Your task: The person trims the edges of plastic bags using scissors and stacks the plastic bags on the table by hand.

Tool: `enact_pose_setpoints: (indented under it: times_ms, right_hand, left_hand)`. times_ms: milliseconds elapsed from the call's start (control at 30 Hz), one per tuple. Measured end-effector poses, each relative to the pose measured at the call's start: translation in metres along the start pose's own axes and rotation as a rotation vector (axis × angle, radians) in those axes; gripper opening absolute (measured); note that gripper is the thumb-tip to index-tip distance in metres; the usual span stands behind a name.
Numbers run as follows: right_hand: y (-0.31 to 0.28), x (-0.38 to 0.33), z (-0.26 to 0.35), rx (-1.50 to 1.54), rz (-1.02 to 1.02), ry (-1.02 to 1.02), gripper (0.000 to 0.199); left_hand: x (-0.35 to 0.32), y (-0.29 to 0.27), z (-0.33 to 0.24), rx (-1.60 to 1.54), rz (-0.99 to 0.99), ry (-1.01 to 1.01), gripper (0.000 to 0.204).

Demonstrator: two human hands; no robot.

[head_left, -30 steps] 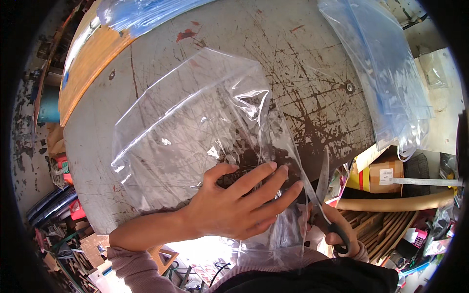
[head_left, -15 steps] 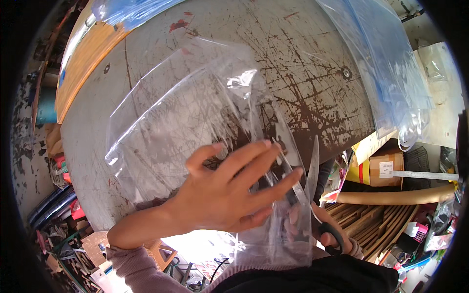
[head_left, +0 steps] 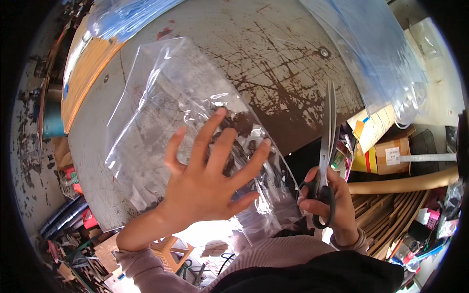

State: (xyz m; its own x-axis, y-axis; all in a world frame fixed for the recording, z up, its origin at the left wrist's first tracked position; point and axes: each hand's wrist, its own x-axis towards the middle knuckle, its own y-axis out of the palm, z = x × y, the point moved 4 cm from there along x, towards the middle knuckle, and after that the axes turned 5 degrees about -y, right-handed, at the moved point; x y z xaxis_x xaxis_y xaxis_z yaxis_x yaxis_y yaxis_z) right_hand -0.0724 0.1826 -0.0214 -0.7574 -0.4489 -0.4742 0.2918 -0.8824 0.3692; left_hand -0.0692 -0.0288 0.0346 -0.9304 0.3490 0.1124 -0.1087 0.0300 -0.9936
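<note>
A clear plastic sheet (head_left: 161, 97), creased and shiny, lies on the scratched grey table (head_left: 283, 58); its near part hangs over the front edge toward my body. My left hand (head_left: 210, 176) is spread over it, fingers apart, pressing or resting on the plastic. To the right, beyond the table's edge, my right hand (head_left: 337, 205) grips a pair of scissors (head_left: 328, 141) with black handles. The blades point away from me and are nearly closed. The right fingers are close to the sheet's right edge; whether they also pinch the plastic I cannot tell.
Bluish plastic sheets (head_left: 361, 49) drape over the table's right side. More blue plastic (head_left: 132, 19) lies at the far left beside a wooden board (head_left: 90, 73). Right of the table are a cardboard box (head_left: 393, 156), a long tan roll (head_left: 405, 184) and stacked cardboard (head_left: 395, 215). A wooden stool (head_left: 171, 249) stands below.
My right hand with the scissors has come up and right, out from behind the plastic. The blades have swung upright. My left hand has spread wider, and the sheet has shifted and flattened.
</note>
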Motion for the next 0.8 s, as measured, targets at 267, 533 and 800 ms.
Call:
enact_pose_setpoints:
  times_ms: [267,533,800]
  right_hand:
    - [0.0,0.004,0.007,-0.172,-0.036,-0.128,0.044]
    - [0.013,0.004,0.01,-0.16,-0.005,-0.184,0.043]
    - [0.036,0.024,0.013,-0.025,0.076,-0.332,0.042]
  left_hand:
    - [-0.007,0.019,0.009,-0.142,0.091,-0.075,0.061]
    - [-0.013,0.005,0.003,0.022,-0.02,0.046,0.052]
    - [-0.04,0.003,-0.055,-0.062,-0.071,0.054,0.039]
